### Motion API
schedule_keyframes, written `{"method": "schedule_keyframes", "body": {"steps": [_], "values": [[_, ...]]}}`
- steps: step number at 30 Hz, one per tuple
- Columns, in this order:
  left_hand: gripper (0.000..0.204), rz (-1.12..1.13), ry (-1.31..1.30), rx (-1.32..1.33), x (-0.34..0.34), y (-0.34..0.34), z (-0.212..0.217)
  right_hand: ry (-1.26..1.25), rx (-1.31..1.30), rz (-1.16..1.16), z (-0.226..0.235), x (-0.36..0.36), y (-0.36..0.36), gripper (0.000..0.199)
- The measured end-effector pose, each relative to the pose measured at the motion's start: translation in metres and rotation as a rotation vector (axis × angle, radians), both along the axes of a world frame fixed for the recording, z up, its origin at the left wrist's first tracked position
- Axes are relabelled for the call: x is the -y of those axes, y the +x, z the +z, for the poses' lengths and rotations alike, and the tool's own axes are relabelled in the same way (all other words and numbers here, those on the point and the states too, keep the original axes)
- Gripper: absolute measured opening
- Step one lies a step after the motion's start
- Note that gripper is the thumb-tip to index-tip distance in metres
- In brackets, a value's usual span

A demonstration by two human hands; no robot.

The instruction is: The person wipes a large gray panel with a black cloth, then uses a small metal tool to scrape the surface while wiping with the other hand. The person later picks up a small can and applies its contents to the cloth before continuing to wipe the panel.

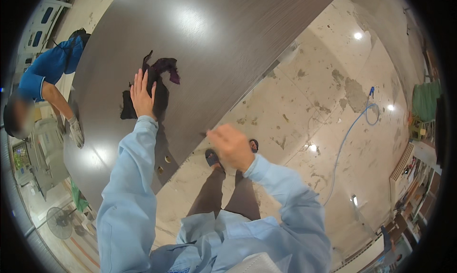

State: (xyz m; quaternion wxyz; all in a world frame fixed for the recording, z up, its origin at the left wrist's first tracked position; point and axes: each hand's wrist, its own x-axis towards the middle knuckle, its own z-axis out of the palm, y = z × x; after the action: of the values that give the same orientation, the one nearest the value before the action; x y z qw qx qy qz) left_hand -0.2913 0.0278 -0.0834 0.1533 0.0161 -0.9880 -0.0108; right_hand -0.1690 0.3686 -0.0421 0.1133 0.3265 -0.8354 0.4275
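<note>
My left hand (142,96) lies flat on a crumpled black cloth (162,96), fingers stretched out. The cloth rests on a large dark grey-brown panel (214,59) with a smooth, shiny face. A dark purple ragged end (167,67) sticks out beyond my fingers. Over the panel's near right edge hovers my right hand (231,144), closed and smeared by motion. A small dark tip shows at its fingers, too blurred to name.
At the left a co-worker (54,66) in blue leans over, a gloved hand (76,131) at the panel's edge. A blue hose (343,144) curls across the stained floor (295,111) on the right. A fan (60,222) stands lower left.
</note>
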Motion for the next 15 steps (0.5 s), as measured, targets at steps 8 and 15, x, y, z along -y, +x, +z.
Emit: {"method": "schedule_keyframes", "body": {"steps": [8,15], "values": [[0.053,-0.007,-0.001,-0.005,0.000,0.002,-0.003,-0.092,-0.251,-0.819,-0.050,-0.072,-0.106,0.018],[0.053,-0.007,0.026,-0.007,-0.005,0.009,0.002,-0.173,-0.026,-0.355,-0.051,0.036,0.057,0.035]]}}
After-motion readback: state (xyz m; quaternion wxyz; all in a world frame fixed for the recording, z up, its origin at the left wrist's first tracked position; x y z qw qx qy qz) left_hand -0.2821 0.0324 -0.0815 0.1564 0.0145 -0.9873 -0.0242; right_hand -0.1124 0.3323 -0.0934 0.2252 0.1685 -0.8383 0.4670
